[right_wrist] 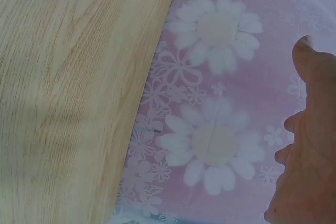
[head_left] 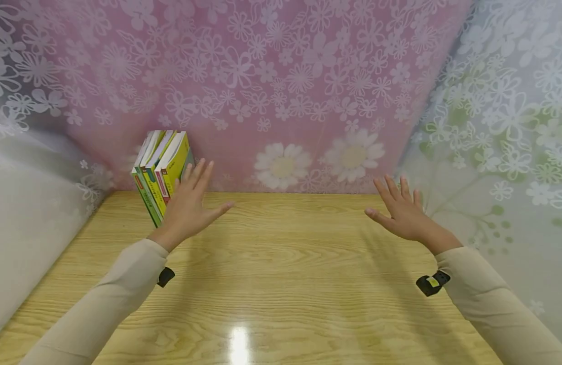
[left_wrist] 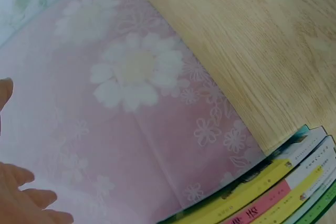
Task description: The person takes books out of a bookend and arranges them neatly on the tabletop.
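Note:
My left hand [head_left: 186, 207] is held over the table with fingers spread and holds nothing. It overlaps the right side of a row of upright books [head_left: 161, 170], with yellow, green, pink and white covers and spines, at the back left. In the left wrist view the books [left_wrist: 278, 192] appear at the lower right, apart from the fingers [left_wrist: 26, 195]. On the other side my right hand [head_left: 401, 215] is raised above the table near the right wall, fingers and thumb extended, with nothing in it. The right wrist view shows that hand [right_wrist: 310, 145] before the flowered backdrop.
The wood-grain table [head_left: 285, 263] spreads between both hands. A pink flowered sheet [head_left: 281, 101] hangs along its back edge. White sheets stand at the left [head_left: 30, 203] and right [head_left: 513, 167] sides. Each sleeve has a black wrist device, such as the right strap [head_left: 432, 283].

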